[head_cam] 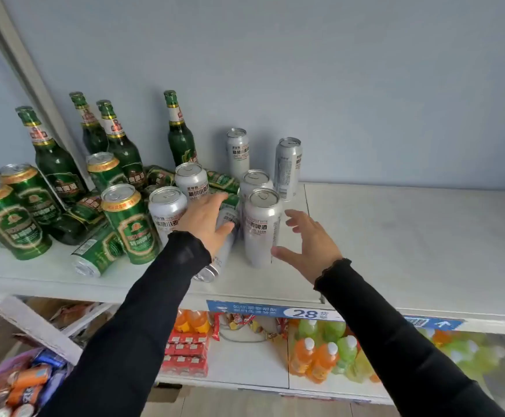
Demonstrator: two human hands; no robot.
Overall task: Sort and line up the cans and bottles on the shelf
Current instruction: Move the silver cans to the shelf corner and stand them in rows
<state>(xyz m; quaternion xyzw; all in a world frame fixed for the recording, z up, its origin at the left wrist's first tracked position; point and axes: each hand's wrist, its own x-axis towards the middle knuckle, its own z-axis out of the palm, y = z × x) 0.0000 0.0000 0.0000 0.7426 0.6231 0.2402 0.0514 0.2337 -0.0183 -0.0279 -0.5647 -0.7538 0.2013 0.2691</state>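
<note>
While both hands are up at the white shelf (395,236), the drinks on it are a proper jumble. Count so far: four green glass bottles (182,136) standing along the back wall, with more green ones lying flat behind the cans — too piled up to count those. Green cans (130,224): four upright on the left side, plus one tipped over (94,254) near the front edge. Silver cans (263,227): six standing in a loose cluster in the middle, and one more lying on its side (219,251) between the front ones.

The left hand (207,219) is reaching in over that lying silver can, thumb against it and fingers spread forward past it; it isn't clear from here whether it's actually gripping the can or just touching it. The right hand (308,245) is released — fingers spread and a bit curved, holding nothing, just beside the front upright silver can with the thumb near its side. Black sleeves on both arms.

Right half of the shelf is bare white board. Below it hangs a blue price strip (275,311) reading 28, and the lower shelf has orange and green soft drink bottles (329,356) and red boxes (188,350). A basket of snacks (19,386) sits bottom left.
</note>
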